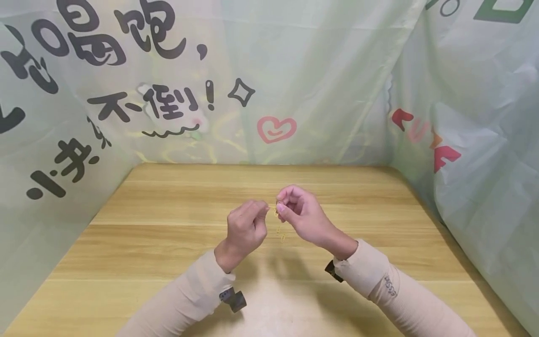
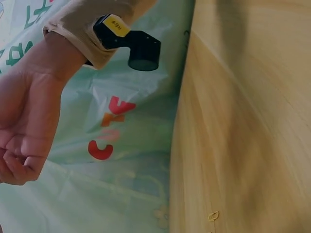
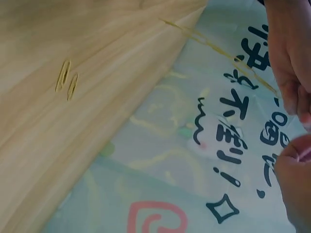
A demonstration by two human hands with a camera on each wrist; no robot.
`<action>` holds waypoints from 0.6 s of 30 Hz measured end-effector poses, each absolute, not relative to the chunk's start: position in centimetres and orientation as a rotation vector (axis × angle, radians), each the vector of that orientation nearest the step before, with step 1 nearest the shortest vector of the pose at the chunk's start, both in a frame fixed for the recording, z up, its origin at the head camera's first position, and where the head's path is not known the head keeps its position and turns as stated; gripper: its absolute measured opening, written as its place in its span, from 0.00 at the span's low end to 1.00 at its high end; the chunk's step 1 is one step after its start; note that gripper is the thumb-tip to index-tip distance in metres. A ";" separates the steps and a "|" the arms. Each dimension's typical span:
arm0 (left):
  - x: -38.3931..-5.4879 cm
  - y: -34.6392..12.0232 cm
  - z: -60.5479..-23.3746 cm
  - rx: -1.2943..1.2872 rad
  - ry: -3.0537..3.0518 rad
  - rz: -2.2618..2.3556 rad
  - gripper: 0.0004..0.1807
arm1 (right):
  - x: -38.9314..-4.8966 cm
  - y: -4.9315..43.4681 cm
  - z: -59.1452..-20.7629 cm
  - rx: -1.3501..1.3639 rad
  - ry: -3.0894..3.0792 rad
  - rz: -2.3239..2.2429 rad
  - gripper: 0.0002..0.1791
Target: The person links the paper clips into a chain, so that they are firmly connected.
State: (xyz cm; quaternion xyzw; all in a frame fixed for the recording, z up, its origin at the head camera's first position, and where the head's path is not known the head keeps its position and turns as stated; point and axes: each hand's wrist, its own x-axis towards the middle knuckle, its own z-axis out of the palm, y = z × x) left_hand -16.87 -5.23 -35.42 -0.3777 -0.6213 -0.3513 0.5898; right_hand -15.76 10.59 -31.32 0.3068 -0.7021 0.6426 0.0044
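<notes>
Over the middle of the table (image 1: 168, 262), my left hand (image 1: 245, 227) pinches a thin yellow paper clip between thumb and fingertips. Facing it, my right hand (image 1: 306, 216) pinches another yellow paper clip (image 1: 276, 212) with thumb and forefinger. The fingertips of both hands are close together, and the join between the clips is partly hidden. In the right wrist view a chain of yellow paper clips (image 3: 214, 46) hangs from the hands toward the table. Two loose paper clips (image 3: 63, 76) lie side by side on the wood.
Printed curtains (image 1: 337, 84) enclose the table at the back and on both sides. Each wrist carries a small black camera, one on the left sleeve (image 1: 189, 285) and one on the right sleeve (image 1: 366, 267).
</notes>
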 end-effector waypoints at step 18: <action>-16.3 -6.4 -35.0 -1.033 -1.971 -1.082 0.25 | -17.1 13.2 -28.7 1.169 -2.402 1.518 0.07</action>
